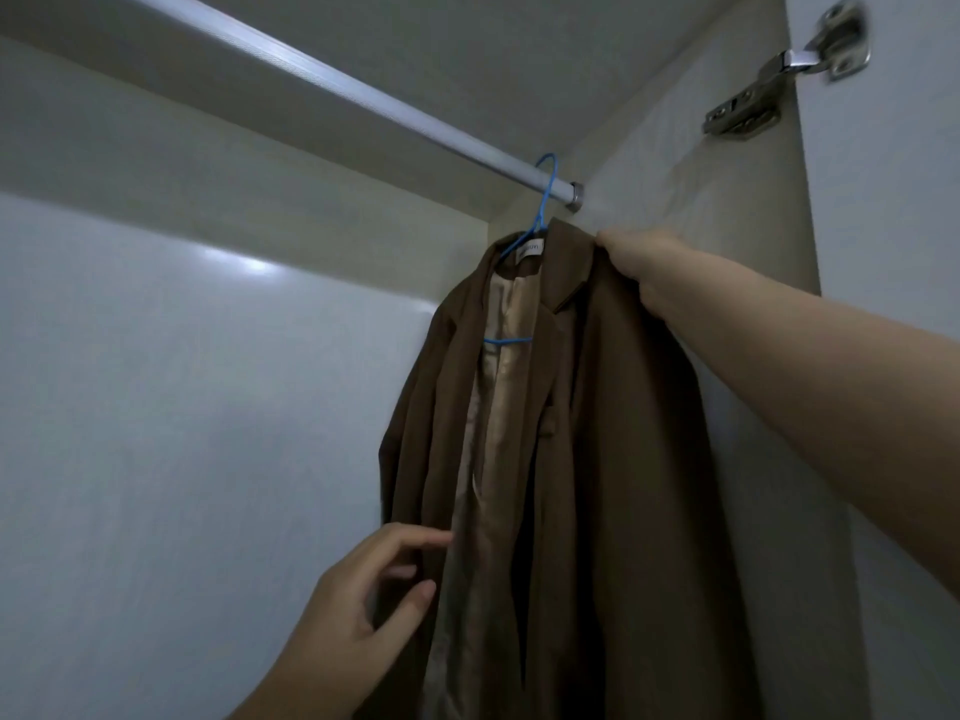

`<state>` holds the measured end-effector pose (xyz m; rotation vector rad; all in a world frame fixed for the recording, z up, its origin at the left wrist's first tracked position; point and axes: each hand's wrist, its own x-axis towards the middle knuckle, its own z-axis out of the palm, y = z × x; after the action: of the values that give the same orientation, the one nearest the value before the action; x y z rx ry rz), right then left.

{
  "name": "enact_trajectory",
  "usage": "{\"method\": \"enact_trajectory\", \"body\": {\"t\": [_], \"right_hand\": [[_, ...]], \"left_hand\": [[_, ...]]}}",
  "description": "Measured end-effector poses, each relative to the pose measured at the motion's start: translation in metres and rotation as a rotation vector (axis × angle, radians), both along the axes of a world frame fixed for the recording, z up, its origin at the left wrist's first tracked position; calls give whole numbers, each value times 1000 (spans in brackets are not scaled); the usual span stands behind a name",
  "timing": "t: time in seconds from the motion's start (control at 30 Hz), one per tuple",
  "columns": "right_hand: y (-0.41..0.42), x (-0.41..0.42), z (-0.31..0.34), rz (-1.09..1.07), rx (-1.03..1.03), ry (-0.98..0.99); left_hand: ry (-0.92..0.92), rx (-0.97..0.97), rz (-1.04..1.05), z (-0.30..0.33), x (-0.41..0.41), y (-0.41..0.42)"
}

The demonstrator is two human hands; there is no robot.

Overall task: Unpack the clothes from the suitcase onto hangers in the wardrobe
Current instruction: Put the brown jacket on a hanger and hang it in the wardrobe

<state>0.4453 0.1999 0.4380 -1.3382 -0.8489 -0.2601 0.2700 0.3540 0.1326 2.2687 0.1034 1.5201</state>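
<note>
A brown coat [571,433] is seen hung on a blue hanger [540,210] at the right end of the rail [311,90]. Its shoulder is gripped by the right hand [649,267]; its front edge is touched by the loosely spread left hand [363,605]. No suitcase is shown, so what remains cannot be judged.

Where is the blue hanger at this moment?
In the head view the blue hanger hangs from the wardrobe rail at its right end, beside the wardrobe side wall, and carries the brown coat.
</note>
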Motion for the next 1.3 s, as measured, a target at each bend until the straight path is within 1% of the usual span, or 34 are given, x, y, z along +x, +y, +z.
{"method": "enact_trajectory", "body": {"t": [0.2,0.27,0.37,0.47,0.57,0.7,0.83,1.0,1.07,1.17,1.3], "right_hand": [[-9,4,-1,-47,-175,-20],[-16,4,-2,-99,-218,-49],[-24,4,-1,-196,-216,-181],[-32,0,-6,-364,-271,-333],[-38,-2,-18,-388,-198,-391],[-45,-13,-56,-329,-89,-368],[-54,-25,-114,-310,-125,-308],[-74,-45,-206,-152,-177,-116],[-85,-50,-246,-101,-226,-43],[-105,-58,-313,18,-317,140],[-132,-74,-394,53,-441,250]], "left_hand": [[-40,-7,-51,-1,0,-7],[-30,-3,-79,0,0,-13],[-12,39,-121,1,-1,-22],[24,54,-125,-1,-4,-30],[64,18,-113,-4,-12,-36],[102,-88,-149,-9,-28,-41],[138,-170,-201,-20,-43,-52],[242,-248,-275,-54,-52,-67],[297,-286,-296,-74,-51,-76],[403,-320,-319,-107,-46,-94],[492,-377,-361,-147,-38,-120]]}}
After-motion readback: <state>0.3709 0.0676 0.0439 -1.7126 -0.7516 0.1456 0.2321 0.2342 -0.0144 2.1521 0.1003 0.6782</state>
